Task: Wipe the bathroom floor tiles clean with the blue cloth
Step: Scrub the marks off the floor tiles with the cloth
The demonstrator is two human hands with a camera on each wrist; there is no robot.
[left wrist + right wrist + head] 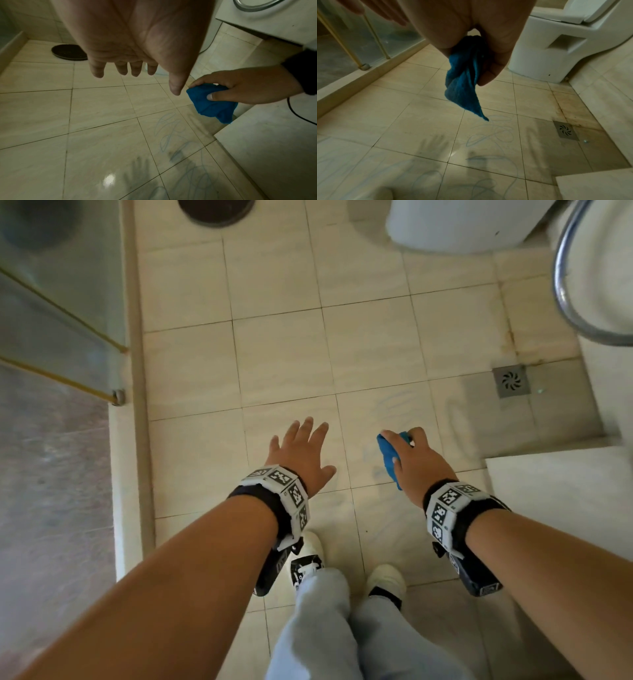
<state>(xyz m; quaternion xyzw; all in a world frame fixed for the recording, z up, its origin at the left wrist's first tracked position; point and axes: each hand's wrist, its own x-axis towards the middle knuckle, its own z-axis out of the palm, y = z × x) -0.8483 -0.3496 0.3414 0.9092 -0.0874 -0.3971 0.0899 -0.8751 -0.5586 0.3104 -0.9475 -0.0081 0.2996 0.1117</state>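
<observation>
Blue cloth (212, 104) bunched in curled right hand (416, 460) above floor tiles (281, 357); left hand (301, 455) spread, empty

Blue cloth (211, 102) in right hand (248, 88)

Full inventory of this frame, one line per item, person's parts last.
cloth: 1, blue, bunched in the right hand, above the floor
floor tiles: many, beige, faint blue scribbles near the cloth
drain: 1, grey metal, floor at right
toilet: 1, white, far side
shower door: 1, frosted glass, gold trim, left
round mat: 1, dark, far floor
shoes: 2, white, bottom centre
left hand: 1, empty, fingers spread
right hand: 1, grips the cloth
</observation>
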